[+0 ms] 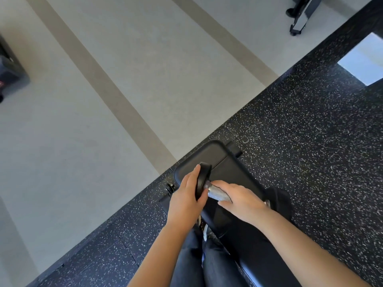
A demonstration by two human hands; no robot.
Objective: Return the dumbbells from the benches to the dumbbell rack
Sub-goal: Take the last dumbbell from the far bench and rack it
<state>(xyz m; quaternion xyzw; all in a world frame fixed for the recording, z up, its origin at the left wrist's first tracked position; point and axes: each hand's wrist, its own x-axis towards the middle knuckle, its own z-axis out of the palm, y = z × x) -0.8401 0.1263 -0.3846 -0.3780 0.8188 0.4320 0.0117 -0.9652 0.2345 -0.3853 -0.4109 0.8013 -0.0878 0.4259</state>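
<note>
A dumbbell (204,179) with black round heads and a knurled silver handle lies over a black padded bench (223,162) just in front of me. My left hand (186,198) grips its near-left head, thumb on the top edge and fingers curled under. My right hand (242,198) wraps over the silver handle from above. The dumbbell's other head (277,197) shows dark just past my right wrist. No dumbbell rack is in view.
The bench stands on black speckled rubber flooring (310,131), which borders a pale grey floor with tan stripes (124,79). A black machine base (298,15) sits at the top right, dark equipment (8,67) at the left edge. My legs in dark trousers are below.
</note>
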